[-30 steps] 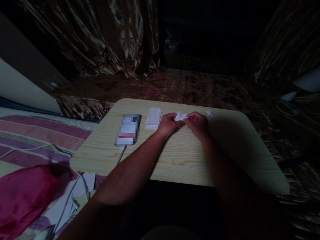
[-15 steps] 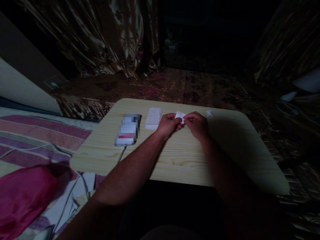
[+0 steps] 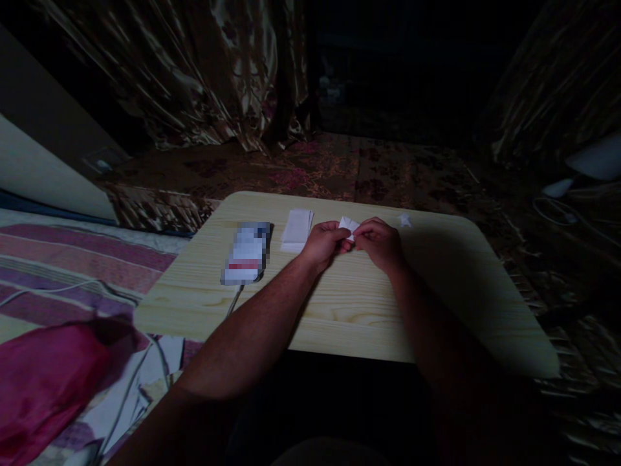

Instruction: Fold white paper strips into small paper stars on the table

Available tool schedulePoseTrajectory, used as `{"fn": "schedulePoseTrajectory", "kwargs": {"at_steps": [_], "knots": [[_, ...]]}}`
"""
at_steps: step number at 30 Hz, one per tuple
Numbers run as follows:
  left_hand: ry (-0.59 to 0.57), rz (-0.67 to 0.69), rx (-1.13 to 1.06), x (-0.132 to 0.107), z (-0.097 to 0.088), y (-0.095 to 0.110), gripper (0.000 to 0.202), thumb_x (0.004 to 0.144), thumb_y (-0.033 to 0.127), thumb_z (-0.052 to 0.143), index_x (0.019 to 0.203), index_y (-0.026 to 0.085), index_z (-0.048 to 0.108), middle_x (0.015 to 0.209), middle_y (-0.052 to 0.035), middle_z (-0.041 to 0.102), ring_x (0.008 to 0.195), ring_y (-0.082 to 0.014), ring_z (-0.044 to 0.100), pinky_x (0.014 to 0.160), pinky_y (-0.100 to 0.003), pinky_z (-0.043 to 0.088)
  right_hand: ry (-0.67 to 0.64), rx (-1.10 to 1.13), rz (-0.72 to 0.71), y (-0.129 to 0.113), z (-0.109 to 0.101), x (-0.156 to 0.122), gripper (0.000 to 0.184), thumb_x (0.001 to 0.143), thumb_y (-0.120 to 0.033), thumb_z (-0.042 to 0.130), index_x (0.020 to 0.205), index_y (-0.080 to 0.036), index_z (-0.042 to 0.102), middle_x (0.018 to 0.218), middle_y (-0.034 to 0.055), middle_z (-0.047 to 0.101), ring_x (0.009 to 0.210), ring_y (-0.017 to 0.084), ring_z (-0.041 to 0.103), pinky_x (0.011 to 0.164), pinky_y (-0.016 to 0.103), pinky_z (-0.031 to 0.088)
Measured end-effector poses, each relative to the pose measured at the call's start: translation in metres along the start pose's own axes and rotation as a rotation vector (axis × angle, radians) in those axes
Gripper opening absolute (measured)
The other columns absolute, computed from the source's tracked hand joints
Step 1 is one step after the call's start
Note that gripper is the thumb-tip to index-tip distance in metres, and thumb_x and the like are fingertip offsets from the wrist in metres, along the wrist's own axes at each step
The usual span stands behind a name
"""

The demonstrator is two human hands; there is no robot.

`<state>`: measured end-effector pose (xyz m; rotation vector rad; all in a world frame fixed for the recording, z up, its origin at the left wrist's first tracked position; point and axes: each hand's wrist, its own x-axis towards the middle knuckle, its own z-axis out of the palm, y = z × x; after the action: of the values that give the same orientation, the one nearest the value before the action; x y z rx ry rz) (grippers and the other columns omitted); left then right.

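Observation:
Above the middle of the wooden table, a small piece of folded white paper (image 3: 348, 222) is held between my two hands. My left hand (image 3: 324, 244) pinches its left side, thumb on top and fingers beneath. At its right edge, my right hand (image 3: 381, 243) grips with thumb and fingertips closed. The fingers cover the paper's lower part. Just left of my left hand lies a stack of white paper sheets (image 3: 297, 228). Beyond my right hand, a small white folded-paper shape (image 3: 405, 220) rests near the far edge.
A phone (image 3: 246, 254), its screen blurred out, lies on the left of the table (image 3: 349, 317) with a cable (image 3: 235, 300) running off the near edge. A striped bed with a pink cloth (image 3: 53, 382) is at left. Patterned curtains (image 3: 233, 71) hang behind.
My right fingers have shifted slightly left and down along the folded paper's edge. Both hands keep hold of it, and the other things stay in place.

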<state>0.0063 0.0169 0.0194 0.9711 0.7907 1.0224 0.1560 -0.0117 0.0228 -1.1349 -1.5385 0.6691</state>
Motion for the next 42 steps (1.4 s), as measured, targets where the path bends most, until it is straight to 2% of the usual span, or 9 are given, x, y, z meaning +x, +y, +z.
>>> {"fn": "schedulePoseTrajectory", "kwargs": {"at_steps": [5, 13, 16, 21, 25, 32, 42], "knots": [[-0.026, -0.033, -0.032, -0.001, 0.000, 0.001, 0.017, 0.061, 0.020, 0.071, 0.071, 0.010, 0.062, 0.058, -0.0046, 0.065, 0.045, -0.0084, 0.057, 0.044, -0.018, 0.042, -0.015, 0.058, 0.074, -0.004, 0.000, -0.001, 0.004, 0.071, -0.021, 0.064, 0.072, -0.020, 0.067, 0.087, 0.0019, 0.061, 0.067, 0.013, 0.062, 0.061, 0.028, 0.057], [-0.061, -0.057, -0.022, -0.001, 0.000, 0.001, 0.027, 0.062, 0.028, 0.078, 0.076, 0.010, 0.063, 0.058, -0.0048, 0.065, 0.049, -0.0096, 0.060, 0.045, -0.017, 0.043, -0.007, 0.125, 0.040, 0.000, 0.001, -0.001, 0.003, 0.069, -0.022, 0.065, 0.070, -0.019, 0.066, 0.084, 0.0011, 0.060, 0.065, 0.013, 0.063, 0.061, 0.029, 0.057], [-0.029, -0.048, -0.005, -0.001, 0.000, 0.001, 0.027, 0.063, 0.030, 0.078, 0.075, 0.010, 0.063, 0.059, -0.0045, 0.065, 0.048, -0.0084, 0.058, 0.045, -0.017, 0.043, -0.040, 0.174, 0.119, -0.006, 0.000, -0.002, 0.008, 0.070, -0.026, 0.064, 0.073, -0.019, 0.065, 0.086, 0.0020, 0.064, 0.066, 0.014, 0.065, 0.063, 0.030, 0.058], [0.050, 0.011, 0.037, 0.001, 0.000, 0.000, 0.023, 0.064, 0.026, 0.076, 0.073, 0.011, 0.061, 0.059, -0.0036, 0.065, 0.046, -0.0075, 0.056, 0.045, -0.018, 0.042, 0.040, 0.163, 0.294, -0.010, 0.000, 0.002, 0.016, 0.070, -0.033, 0.066, 0.076, -0.019, 0.062, 0.059, -0.0011, 0.064, 0.056, 0.015, 0.064, 0.057, 0.029, 0.057], [0.068, 0.042, 0.063, 0.001, 0.001, -0.001, 0.023, 0.064, 0.027, 0.076, 0.072, 0.011, 0.062, 0.058, -0.0035, 0.064, 0.046, -0.0080, 0.056, 0.045, -0.019, 0.043, 0.055, 0.156, 0.380, -0.005, 0.002, 0.006, 0.020, 0.068, -0.036, 0.068, 0.072, -0.018, 0.061, 0.055, -0.0001, 0.064, 0.049, 0.014, 0.061, 0.051, 0.028, 0.055], [0.071, 0.056, 0.090, 0.001, 0.000, -0.003, 0.022, 0.066, 0.027, 0.076, 0.073, 0.012, 0.061, 0.059, -0.0035, 0.065, 0.048, -0.0085, 0.057, 0.046, -0.019, 0.043, 0.022, 0.174, 0.424, -0.002, 0.003, 0.005, 0.018, 0.064, -0.032, 0.071, 0.069, -0.016, 0.063, 0.054, 0.0009, 0.063, 0.049, 0.014, 0.061, 0.049, 0.027, 0.055], [0.043, 0.047, 0.078, 0.002, -0.001, -0.001, 0.023, 0.067, 0.027, 0.076, 0.073, 0.011, 0.062, 0.058, -0.0026, 0.064, 0.046, -0.0072, 0.056, 0.045, -0.018, 0.042, 0.003, 0.181, 0.423, -0.003, 0.003, 0.004, 0.017, 0.067, -0.030, 0.069, 0.071, -0.016, 0.062, 0.056, 0.0009, 0.064, 0.049, 0.013, 0.061, 0.048, 0.025, 0.055]]}}
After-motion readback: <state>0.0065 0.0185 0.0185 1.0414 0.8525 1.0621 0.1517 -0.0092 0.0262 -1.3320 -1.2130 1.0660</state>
